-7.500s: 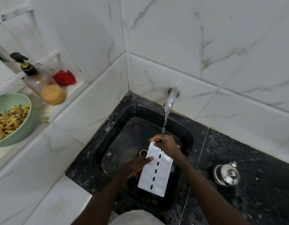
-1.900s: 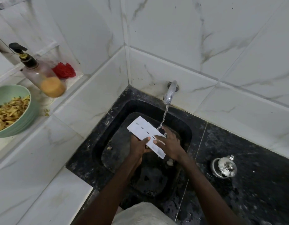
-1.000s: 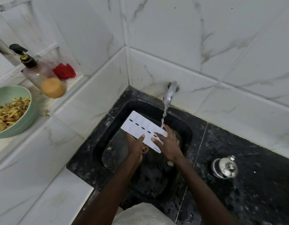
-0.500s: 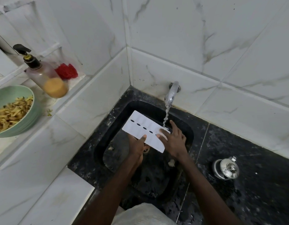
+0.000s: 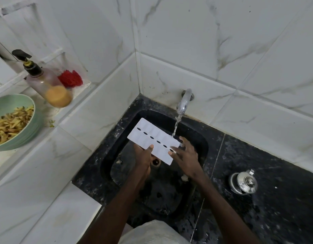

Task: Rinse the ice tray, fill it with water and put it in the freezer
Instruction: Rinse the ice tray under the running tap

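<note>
A white ice tray [image 5: 153,140] with a row of dark oval holes is held above the black sink [image 5: 196,138], slanting from upper left to lower right. My left hand [image 5: 143,157] grips its near long edge from below, thumb on top. My right hand [image 5: 184,154] touches the tray's right end with spread, straight fingers. A thin stream of water runs from the chrome tap [image 5: 183,101] and lands at the tray's far right edge, beside my right fingers.
A pump bottle [image 5: 46,83] of orange liquid and a red scrubber [image 5: 70,78] stand on the left ledge, next to a green bowl [image 5: 31,124] of yellow peelings. A steel lid [image 5: 243,183] lies on the black counter at right. Marble-tiled walls enclose the sink corner.
The tray was turned from hanging lengthwise to lying across the sink under the stream. Over the last second my right fingers have straightened and spread on its right end.
</note>
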Demonstrator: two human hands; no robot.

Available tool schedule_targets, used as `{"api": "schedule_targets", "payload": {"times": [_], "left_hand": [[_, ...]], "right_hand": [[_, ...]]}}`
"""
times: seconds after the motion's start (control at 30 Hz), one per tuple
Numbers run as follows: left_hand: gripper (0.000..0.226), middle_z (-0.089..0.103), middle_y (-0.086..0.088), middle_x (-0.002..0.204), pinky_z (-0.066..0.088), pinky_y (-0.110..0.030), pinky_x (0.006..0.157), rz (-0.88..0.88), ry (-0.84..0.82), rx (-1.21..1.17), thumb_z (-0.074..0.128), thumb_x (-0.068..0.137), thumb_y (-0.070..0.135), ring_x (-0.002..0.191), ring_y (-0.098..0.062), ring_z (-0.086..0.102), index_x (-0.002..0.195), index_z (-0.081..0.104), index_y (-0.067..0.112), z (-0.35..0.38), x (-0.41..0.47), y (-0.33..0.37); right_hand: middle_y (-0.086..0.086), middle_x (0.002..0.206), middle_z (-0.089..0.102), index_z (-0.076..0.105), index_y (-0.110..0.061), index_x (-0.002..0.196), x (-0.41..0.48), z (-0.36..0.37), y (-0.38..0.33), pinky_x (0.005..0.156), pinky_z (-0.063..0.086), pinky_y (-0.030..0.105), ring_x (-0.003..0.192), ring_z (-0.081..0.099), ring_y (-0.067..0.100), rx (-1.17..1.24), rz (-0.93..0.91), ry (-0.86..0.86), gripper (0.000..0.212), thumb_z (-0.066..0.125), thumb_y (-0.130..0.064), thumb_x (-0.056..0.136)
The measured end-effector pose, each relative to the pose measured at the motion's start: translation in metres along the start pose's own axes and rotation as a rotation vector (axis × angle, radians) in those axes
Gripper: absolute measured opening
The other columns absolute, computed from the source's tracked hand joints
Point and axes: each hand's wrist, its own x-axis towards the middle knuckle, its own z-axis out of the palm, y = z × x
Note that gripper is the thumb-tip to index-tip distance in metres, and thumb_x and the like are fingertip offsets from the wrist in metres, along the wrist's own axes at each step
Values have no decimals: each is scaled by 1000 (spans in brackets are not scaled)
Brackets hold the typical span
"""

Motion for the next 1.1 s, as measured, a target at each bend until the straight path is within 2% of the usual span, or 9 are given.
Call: {"api": "schedule_targets", "payload": {"times": [0.1, 0.2, 0.33, 0.53, 0.6, 0.7, 0.77, 0.97, 1.1], "left_hand": [[63, 60, -10, 140, 57, -59, 95, -25, -16, 2, 61, 97, -9, 114, -25, 67, 149, 38, 18, -1, -4, 0], [58, 61, -10, 141, 55, -63, 97, -14, -21, 6, 61, 97, -8, 117, -28, 66, 144, 41, 20, 5, -8, 2], [57, 64, -7, 131, 58, -60, 94, 50, 18, 36, 64, 94, -9, 103, -20, 69, 137, 44, 23, -5, -3, 9], [57, 71, 5, 112, 64, -54, 78, 188, 113, 263, 74, 74, 23, 100, -21, 75, 101, 49, 66, -12, 9, -2], [52, 70, 4, 117, 64, -53, 79, 207, 112, 314, 74, 74, 29, 103, -21, 74, 106, 47, 61, -10, 11, -5], [53, 64, -6, 133, 60, -58, 90, 180, 71, 261, 68, 94, 16, 115, -26, 68, 138, 43, 28, -4, 1, -1], [55, 61, -8, 140, 58, -58, 96, 122, 36, 201, 61, 101, 12, 120, -28, 66, 150, 37, 19, -3, -2, -2], [49, 62, -9, 139, 60, -60, 88, -6, 8, 119, 57, 103, 4, 115, -29, 67, 147, 40, 18, -6, 3, -1], [56, 59, -11, 141, 64, -51, 75, -38, -57, 140, 57, 103, 3, 113, -30, 66, 154, 35, 16, -12, 7, 2]], "right_hand": [[-3, 169, 13, 66, -41, 131, 1, -6, 6, 118, 19, 64, 153, 18, 29, -113, 48, 69, 42, 42, -61, 102], [-4, 171, 5, 60, -37, 140, 5, -3, -1, 118, 17, 69, 154, 10, 30, -100, 60, -37, 55, 38, -69, 100], [-4, 169, 13, 65, -42, 134, 1, -2, 2, 119, 21, 64, 153, 16, 27, -39, 7, -13, 47, 38, -64, 102], [0, 167, 20, 45, -34, 153, -3, 12, 12, 120, 27, 58, 151, 24, 29, 31, 132, -7, 59, 41, -63, 102], [0, 167, 24, 40, -32, 155, -5, 20, 12, 120, 26, 58, 151, 24, 28, 40, 136, -49, 66, 37, -68, 100], [-3, 170, 19, 30, -28, 160, -5, 31, 12, 121, 22, 61, 155, 19, 26, 72, 154, -100, 72, 31, -69, 101], [-6, 171, 16, 24, -28, 162, -4, 33, 12, 123, 19, 59, 156, 16, 22, 81, 147, -116, 73, 28, -69, 102], [-11, 171, 7, 14, -27, 164, 2, 23, 12, 129, 8, 49, 158, 2, 11, 100, 91, -166, 77, 21, -71, 102], [-12, 170, 3, 10, -29, 164, 8, 14, 5, 129, 2, 46, 158, -2, 9, 59, 56, -196, 71, 21, -66, 104]]}}
